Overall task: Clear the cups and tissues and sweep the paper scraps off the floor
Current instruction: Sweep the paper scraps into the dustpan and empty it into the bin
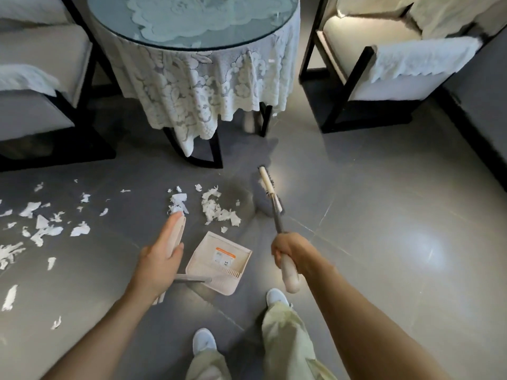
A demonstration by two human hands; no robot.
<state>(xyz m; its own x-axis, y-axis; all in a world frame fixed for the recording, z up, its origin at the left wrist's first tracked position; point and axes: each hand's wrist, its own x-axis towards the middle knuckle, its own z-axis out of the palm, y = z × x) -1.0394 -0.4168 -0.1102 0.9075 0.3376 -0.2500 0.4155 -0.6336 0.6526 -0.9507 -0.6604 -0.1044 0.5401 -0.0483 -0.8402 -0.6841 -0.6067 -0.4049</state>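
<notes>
Strokes should stay short and low, the right hand (288,256), clenched on the cream-handled grey broom (270,194), drawing torn white paper scraps (216,211) just beyond the beige plastic dustpan (219,263) into it while the left hand (160,260) grasps its handle.

The light is dim and grey overall. To the right of the right hand (288,255), the glossy floor (384,283) carries a soft white glare patch. A paler sheen lies beyond that hand by the broom (270,198), whose head is smeared by blur. Far beyond the left hand (160,259), the glass desk (192,20) reflects cool bluish light, and deep shadow lies beneath it. Wide-angle distortion bends the chair (384,64) beyond the right hand, and its cushion glows bright.
</notes>
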